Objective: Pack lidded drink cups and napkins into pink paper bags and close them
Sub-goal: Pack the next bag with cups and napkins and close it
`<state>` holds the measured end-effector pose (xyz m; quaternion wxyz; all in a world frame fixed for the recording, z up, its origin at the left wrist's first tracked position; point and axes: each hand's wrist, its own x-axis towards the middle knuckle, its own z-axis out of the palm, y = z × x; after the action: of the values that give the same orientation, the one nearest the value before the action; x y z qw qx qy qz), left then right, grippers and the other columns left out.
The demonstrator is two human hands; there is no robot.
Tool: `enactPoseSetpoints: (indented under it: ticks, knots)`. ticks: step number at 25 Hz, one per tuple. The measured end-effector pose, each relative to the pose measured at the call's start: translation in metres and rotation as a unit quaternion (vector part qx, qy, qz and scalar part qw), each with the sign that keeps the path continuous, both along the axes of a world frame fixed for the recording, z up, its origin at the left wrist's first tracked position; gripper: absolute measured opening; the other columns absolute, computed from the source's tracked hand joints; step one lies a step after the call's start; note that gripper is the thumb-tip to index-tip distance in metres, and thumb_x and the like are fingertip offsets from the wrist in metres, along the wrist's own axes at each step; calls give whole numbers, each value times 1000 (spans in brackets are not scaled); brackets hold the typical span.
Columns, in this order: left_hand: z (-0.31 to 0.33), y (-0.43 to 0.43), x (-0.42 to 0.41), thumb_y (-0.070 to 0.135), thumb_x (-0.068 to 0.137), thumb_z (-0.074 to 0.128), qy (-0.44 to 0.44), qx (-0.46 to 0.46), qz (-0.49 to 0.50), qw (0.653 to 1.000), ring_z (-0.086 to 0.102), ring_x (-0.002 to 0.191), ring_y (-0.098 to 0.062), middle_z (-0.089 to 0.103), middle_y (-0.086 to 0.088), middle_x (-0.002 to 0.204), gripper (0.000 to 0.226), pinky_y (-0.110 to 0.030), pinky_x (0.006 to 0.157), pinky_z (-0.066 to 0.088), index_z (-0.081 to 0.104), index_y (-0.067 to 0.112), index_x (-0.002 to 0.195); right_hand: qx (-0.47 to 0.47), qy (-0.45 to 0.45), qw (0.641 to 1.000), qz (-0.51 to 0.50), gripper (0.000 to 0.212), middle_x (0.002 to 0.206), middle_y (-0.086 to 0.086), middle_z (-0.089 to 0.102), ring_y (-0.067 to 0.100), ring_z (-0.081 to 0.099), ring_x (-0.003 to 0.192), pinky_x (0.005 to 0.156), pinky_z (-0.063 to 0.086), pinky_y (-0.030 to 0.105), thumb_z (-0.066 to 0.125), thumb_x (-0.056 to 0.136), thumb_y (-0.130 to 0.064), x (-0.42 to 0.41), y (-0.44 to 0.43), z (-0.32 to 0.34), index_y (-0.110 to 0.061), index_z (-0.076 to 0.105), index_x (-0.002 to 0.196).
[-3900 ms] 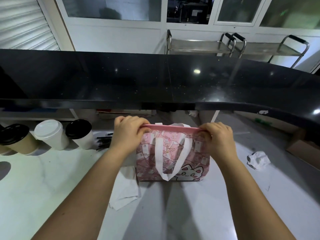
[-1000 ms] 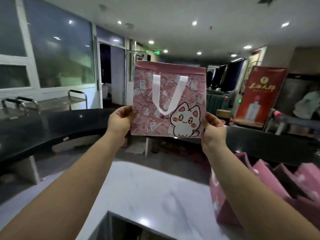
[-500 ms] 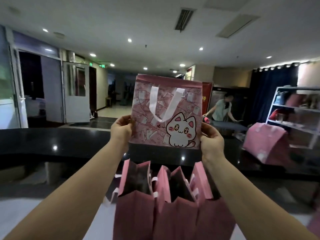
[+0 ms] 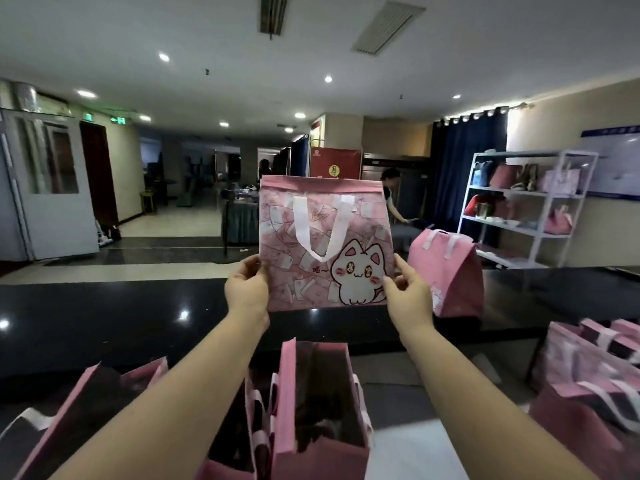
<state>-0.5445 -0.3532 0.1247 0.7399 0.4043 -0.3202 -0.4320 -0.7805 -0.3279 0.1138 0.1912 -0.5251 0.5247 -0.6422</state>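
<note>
Pink bag [image 4: 325, 244] up in the air, top folded shut, cat print facing us!

Left hand [image 4: 246, 289] pinches the lower left edge and right hand [image 4: 408, 292] pinches the lower right, thumbs in front, holding it upright above the black counter [image 4: 104, 317]. Just beside the right hand, a second closed bag [image 4: 446, 275] stands on that counter. Open pink bags [image 4: 318, 403] gape below the forearms, with more [image 4: 588, 362] at the right, and a white shelf rack [image 4: 526, 206] stands behind.
</note>
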Motion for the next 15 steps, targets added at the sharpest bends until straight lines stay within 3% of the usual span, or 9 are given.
enactPoseSetpoints:
  ticks: [3,7,10,13,15]
  knots:
    - [-17,-43,-44,20,92,63,-1,-8,-4,1000,66,88,-8,69,5,96,8,-29,72,59,66,26,94,68,18,995,78,67,113,-10,56,5,57,104,77,49,17,62,89,-9,-14,-38,-23,-37,33,143]
    - [-46,-98,-108,11,92,63,-28,-12,-16,999,67,89,-12,70,0,96,14,-27,76,56,67,24,87,153,48,974,157,59,129,-4,52,6,54,111,94,47,25,64,87,-8,-19,-94,-53,-30,39,136]
    - [-72,-135,-154,8,91,63,-72,23,-16,997,65,87,-14,70,-1,94,20,-27,76,55,66,25,82,198,46,962,180,77,131,-5,45,1,50,108,82,43,8,68,82,-2,-43,-131,-75,-25,31,145]
    - [-93,-157,-194,7,90,64,-103,61,-32,992,66,87,-14,70,3,90,21,-30,79,55,66,26,80,227,49,953,194,95,138,-6,40,9,42,125,92,40,15,76,75,-2,-82,-154,-99,-24,23,150]
    - [-103,-163,-222,7,87,67,-117,76,-52,989,66,83,-12,70,4,86,19,-25,72,55,68,24,80,234,43,951,195,96,131,-11,46,4,47,117,88,40,10,80,74,-8,-107,-165,-108,-25,23,150]
